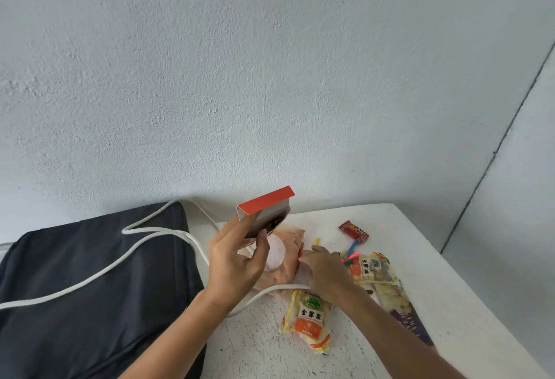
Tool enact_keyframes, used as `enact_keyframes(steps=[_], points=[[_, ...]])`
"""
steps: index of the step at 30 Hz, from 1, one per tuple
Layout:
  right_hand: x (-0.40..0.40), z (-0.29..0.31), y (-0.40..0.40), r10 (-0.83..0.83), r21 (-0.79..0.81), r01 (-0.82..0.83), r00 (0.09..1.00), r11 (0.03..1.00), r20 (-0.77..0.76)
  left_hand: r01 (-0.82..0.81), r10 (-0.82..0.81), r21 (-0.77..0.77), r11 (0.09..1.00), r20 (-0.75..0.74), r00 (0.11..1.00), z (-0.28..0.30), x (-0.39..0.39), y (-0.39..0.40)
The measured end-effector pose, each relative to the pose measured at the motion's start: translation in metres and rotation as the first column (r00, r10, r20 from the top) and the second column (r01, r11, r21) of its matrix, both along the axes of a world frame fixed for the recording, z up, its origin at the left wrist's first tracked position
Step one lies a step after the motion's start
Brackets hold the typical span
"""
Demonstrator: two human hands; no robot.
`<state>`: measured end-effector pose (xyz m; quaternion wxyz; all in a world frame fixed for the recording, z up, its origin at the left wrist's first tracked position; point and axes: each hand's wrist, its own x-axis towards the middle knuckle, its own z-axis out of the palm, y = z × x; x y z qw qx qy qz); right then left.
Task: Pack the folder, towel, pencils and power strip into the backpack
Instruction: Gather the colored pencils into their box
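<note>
Left hand [237, 261] gripping red-edged box [265, 212] (perhaps cardboard), dark fabric backpack [90, 273]

Only two arms of the person are in view, both bare from the lower edge of the picture up to the fingers. No sleeve covers either forearm. The left hand [237, 261] and the right hand [326, 269] wear no glove, and there is no ring, watch or bracelet on them. The fingernails are short and plain
</note>
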<state>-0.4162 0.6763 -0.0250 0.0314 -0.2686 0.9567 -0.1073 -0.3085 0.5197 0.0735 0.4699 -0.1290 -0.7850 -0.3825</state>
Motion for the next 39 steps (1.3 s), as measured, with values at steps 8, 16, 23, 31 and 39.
enact_keyframes(steps=[8, 16, 23, 31, 39], points=[[-0.014, -0.009, 0.001, 0.145, 0.019, -0.144, 0.978, 0.989, -0.152, -0.025, 0.025, -0.005, 1.000, 0.013, 1.000, -0.005, -0.002, -0.008], [-0.022, -0.003, 0.007, 0.379, 0.220, -0.317, 0.852, 0.923, -0.361, -0.011, 0.012, -0.023, 1.000, 0.019, 1.000, -0.008, -0.008, -0.006], [-0.016, 0.005, 0.007, 0.393, 0.138, -0.370, 0.892, 0.919, -0.223, -0.020, 0.020, -0.001, 1.000, 0.045, 0.999, -0.017, -0.012, -0.009], [-0.011, 0.011, 0.007, 0.344, 0.138, -0.325, 0.925, 0.936, -0.160, -0.026, 0.024, 0.027, 0.999, 0.081, 0.996, -0.020, -0.011, -0.010], [-0.016, -0.004, 0.012, 0.307, 0.048, -0.324, 0.827, 0.945, -0.470, -0.059, 0.055, 0.040, 0.997, 0.094, 0.994, -0.024, -0.011, -0.015]])
